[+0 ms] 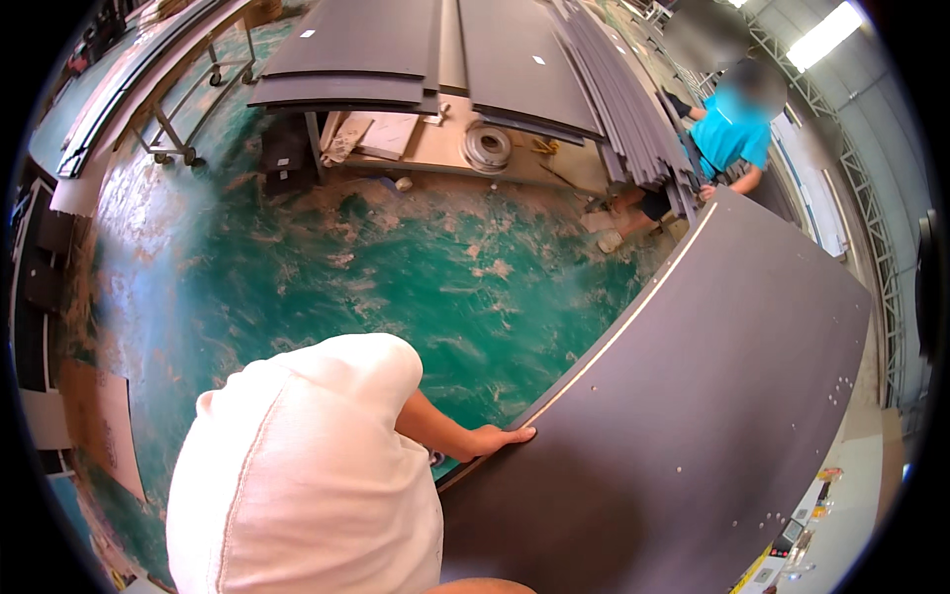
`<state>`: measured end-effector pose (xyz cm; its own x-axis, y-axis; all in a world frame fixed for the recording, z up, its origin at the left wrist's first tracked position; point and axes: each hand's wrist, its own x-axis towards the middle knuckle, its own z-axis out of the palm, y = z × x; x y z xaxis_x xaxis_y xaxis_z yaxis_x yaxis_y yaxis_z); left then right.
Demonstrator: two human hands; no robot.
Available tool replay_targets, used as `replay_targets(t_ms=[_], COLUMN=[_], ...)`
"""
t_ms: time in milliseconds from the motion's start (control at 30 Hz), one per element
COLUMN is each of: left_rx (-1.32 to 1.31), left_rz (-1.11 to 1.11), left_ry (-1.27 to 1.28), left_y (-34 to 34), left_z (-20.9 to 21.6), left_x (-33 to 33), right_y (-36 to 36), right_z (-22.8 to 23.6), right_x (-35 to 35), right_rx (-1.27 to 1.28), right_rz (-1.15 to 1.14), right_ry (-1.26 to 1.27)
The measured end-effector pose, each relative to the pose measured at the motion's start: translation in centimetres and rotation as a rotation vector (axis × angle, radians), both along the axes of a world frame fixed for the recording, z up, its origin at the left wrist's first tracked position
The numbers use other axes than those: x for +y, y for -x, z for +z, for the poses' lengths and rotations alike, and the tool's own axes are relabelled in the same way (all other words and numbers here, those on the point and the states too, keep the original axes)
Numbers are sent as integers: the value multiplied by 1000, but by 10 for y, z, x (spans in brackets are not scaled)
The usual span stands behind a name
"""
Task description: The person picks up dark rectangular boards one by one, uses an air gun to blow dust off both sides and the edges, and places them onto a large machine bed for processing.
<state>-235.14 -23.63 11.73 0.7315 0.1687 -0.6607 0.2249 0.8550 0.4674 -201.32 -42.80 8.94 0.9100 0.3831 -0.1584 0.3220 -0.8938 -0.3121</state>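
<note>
A large dark grey panel (683, 386) stretches from the lower middle to the upper right. It has a pale bare strip along its left edge and small holes in its face. My left hand (500, 439) grips that left edge, thumb laid on top and the other fingers hidden beneath. My white sleeve (297, 465) fills the lower left. A bit of bare skin shows at the bottom edge, but my right hand is out of sight. At the panel's far end, a person in a turquoise shirt (734, 134) has a hand by its corner.
Dark panels (356, 40) and a pile of narrow strips (604, 89) lie on a workbench ahead. Its lower shelf holds a metal ring (487, 147). A wheeled rack (163, 129) stands far left. Dust and scraps litter the green floor (416, 267). Cardboard (104, 426) leans at left.
</note>
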Motion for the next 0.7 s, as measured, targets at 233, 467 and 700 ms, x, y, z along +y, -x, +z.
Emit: replay_targets(t_ms=[233,467,700], left_rx=[88,196,284], left_rz=[178,426,616], left_ry=[9,104,50], left_y=[248,449,610], left_z=[-26,-23,-41], left_x=[55,91,91], right_y=[210,353,438], right_z=[-12,12,19], right_x=[-7,-42,-115], right_rx=[-16,11,28], right_rz=[-58,-132,-223], right_ry=[61,47,8])
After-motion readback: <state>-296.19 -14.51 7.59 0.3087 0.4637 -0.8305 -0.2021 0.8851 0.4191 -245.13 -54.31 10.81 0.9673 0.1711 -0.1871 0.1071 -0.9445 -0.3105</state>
